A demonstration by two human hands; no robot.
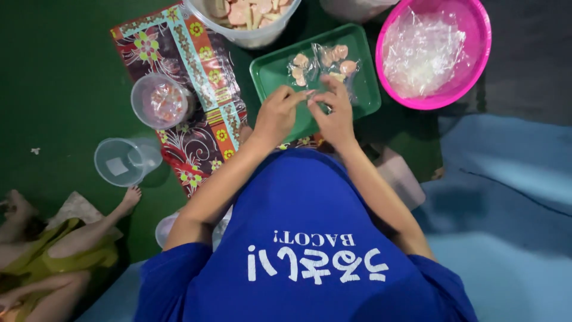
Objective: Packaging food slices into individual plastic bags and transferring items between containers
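Floor: you sit on a dark green floor (65, 77) with a patterned cloth (196, 77) spread on it.
Basin: one pink basin (476, 53) holds loose clear plastic bags.
Tray: one green tray (271, 71) carries two filled clear packets (325, 62) at its far side.
Containers: three clear ones, a tub of snack pieces (247, 18), a cup (161, 100) and an empty cup (122, 161).
Hands: your left hand (275, 116) and right hand (335, 113) meet over the tray's near edge.
Fingers: both sets pinch together on one small plastic packet (311, 95).
Handling: it looks light, thin, slippery and soft; pinch its open top edge, not the brittle pieces.
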